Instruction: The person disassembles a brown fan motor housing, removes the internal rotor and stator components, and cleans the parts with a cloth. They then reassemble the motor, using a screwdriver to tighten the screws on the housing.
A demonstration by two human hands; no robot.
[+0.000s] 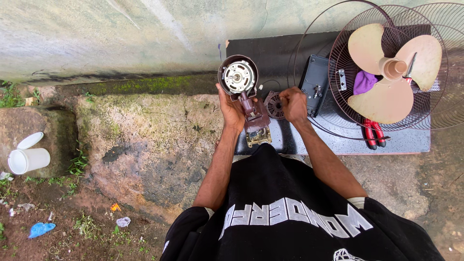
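Note:
My left hand (231, 107) grips a maroon fan motor assembly (244, 94) by its neck, holding it upright so the round motor with its copper windings and shaft faces me. My right hand (293, 104) is closed beside it, just right of a round vented cover piece (274, 105) that rests on the dark slab (338, 140). What the right fist holds is hidden. The motor's lower end (258, 137) shows a brass-coloured part near my chest.
A wire fan guard (430, 111) lies on the slab with beige blades (391, 72), a purple cloth (363, 82) and red-handled pliers (373, 133). A black flat housing (315, 83) lies beside it. A white cup with a lid (29, 157) lies at the left on the ground.

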